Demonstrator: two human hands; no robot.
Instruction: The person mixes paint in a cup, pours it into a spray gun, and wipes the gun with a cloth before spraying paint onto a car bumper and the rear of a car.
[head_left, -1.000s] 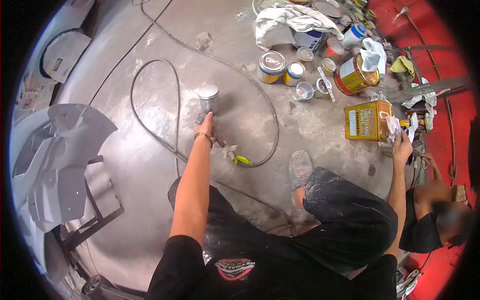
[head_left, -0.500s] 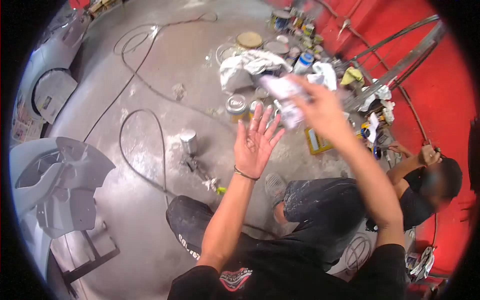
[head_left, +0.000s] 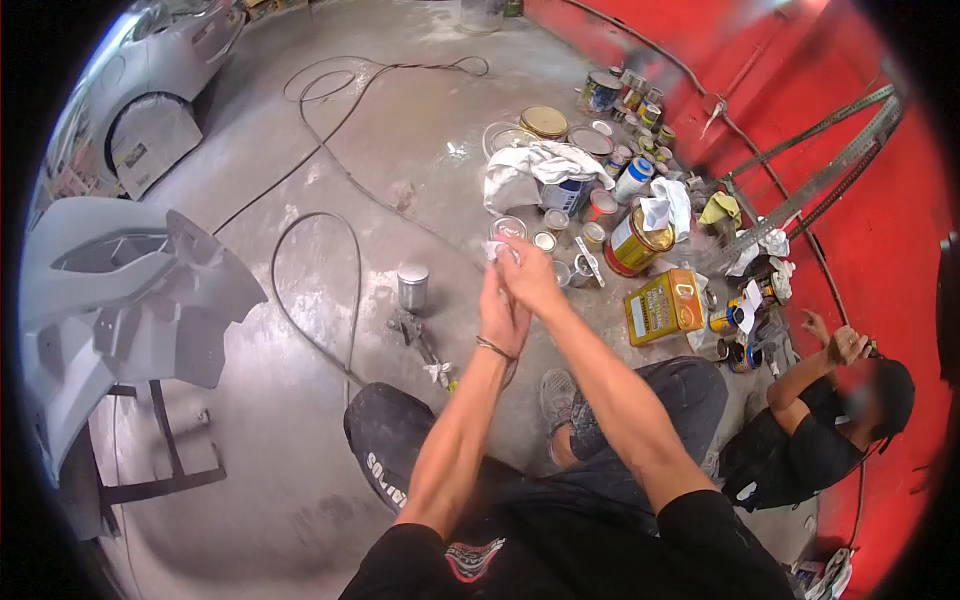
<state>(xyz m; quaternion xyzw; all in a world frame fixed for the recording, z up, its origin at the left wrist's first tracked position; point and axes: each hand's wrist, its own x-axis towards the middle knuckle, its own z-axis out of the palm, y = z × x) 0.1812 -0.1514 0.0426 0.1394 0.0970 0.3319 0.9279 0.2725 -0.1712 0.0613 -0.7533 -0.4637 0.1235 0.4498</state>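
My right hand is closed on a crumpled white cloth, which could also be paper; only a small part shows past the fingers. Pressed against it from below is my left hand, a thin bracelet at its wrist. Most of the left fingers are hidden behind the right hand and the cloth. Left of both hands, a spray gun with a metal cup is on the floor. Just beyond the fingers stands a lidded can.
Paint cans, a yellow rectangular tin and rags crowd the floor by the red wall. A hose loops across the floor. A grey bumper is at left. A person in black crouches at right.
My right hand has come down and left with the white cloth, onto my left hand, which was open with its palm showing. The view has shifted, showing more cans.
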